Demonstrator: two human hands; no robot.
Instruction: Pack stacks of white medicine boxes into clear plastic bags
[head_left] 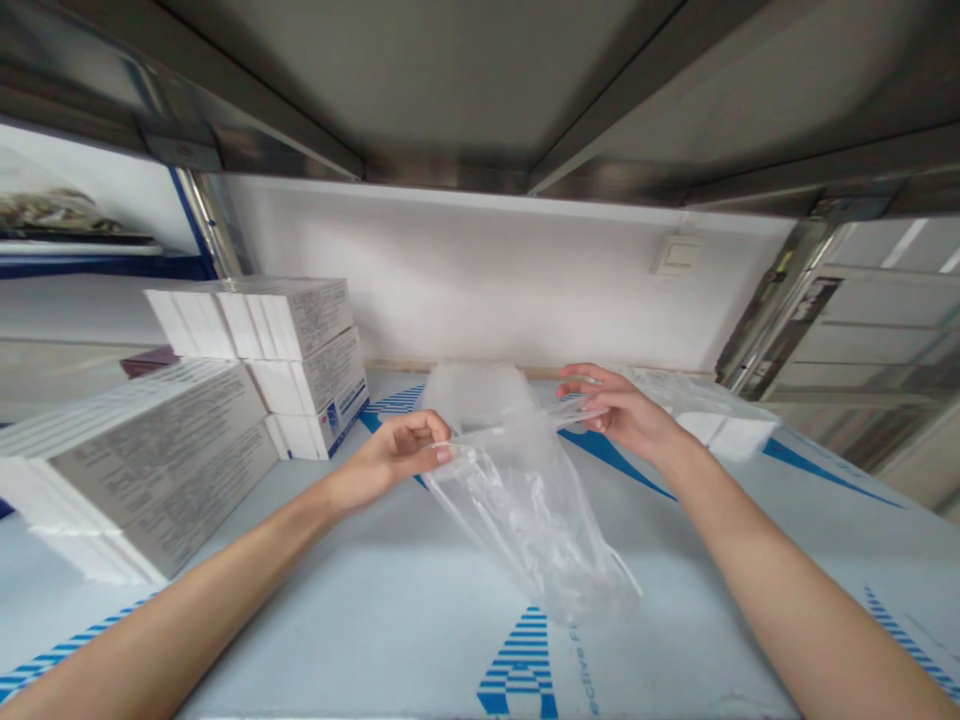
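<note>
A clear plastic bag (pixel 525 510) hangs between my two hands, its lower end slanting down toward the near right over the covered surface. My left hand (pixel 409 445) pinches one top corner between thumb and fingers. With the fingertips of my right hand (pixel 619 410) I grip the opposite side of the bag's edge, the other fingers partly spread. The bag looks limp and flat, with nothing visible inside. Behind it, a stack of clear plastic bags (pixel 476 390) lies on the shelf against the wall.
White printed boxes stand in stacks at the left, a taller far stack (pixel 300 345) and a nearer one (pixel 150 480). At the back right lies a plastic-wrapped white bundle (pixel 731 430). A metal shelf (pixel 442 90) hangs low overhead. Blue-printed protective film (pixel 375 620) covers the work surface.
</note>
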